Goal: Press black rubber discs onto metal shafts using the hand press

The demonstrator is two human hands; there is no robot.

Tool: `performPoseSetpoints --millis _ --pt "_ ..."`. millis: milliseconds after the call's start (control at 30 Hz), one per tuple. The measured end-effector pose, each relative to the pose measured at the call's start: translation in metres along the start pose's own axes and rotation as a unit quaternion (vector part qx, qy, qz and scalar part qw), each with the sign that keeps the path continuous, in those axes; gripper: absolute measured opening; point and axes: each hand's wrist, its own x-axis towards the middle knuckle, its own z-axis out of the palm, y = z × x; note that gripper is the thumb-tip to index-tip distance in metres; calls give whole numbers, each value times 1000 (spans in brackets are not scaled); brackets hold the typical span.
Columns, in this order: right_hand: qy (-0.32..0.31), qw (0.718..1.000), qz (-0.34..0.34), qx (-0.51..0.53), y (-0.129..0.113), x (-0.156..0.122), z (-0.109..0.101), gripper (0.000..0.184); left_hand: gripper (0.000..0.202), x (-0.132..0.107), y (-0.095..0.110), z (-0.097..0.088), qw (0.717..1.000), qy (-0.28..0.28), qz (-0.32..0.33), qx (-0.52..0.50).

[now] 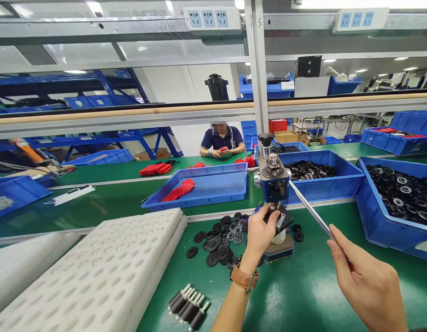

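A small blue hand press (274, 184) stands on the green bench in front of me. My left hand (260, 233), with a brown watch strap at the wrist, reaches under the press head and its fingers close on a small part I cannot make out. My right hand (361, 276) grips the end of the press's long metal lever (312, 212). A heap of black round discs (222, 240) lies on the mat just left of the press. Several black cylinders with white ends (190, 306) lie near the bench's front edge.
A white foam tray with rows of holes (106, 272) fills the left. Blue bins of black parts (398, 198) (317, 177) stand to the right, and a shallow blue tray with red pieces (206, 186) sits behind. A seated person (222, 140) works across the far bench.
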Motion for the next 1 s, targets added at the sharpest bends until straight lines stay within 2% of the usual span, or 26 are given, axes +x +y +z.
performPoseSetpoints --millis 100,267,467,633,767,900,1000 --pt "7 1000 0 11 1 -4 5 29 23 0 -2 1 1000 1 -5 -7" --pt "53 998 -8 22 4 -12 17 24 24 0 -1 1 1000 -5 -6 -16" --pt "12 999 5 36 1 -8 12 27 22 0 0 0 1000 -1 -5 -13" --pt "51 998 -8 34 2 -11 17 24 24 -1 -1 0 1000 -6 -7 -25" --pt "51 998 -10 34 2 -13 21 23 25 -1 -1 0 1000 0 -15 -13" --pt "101 995 3 0 3 -17 28 16 25 -2 -2 1 1000 -4 -13 -15" --pt "109 994 -5 9 5 -18 33 14 25 -1 -3 2 1000 -7 -12 -16"
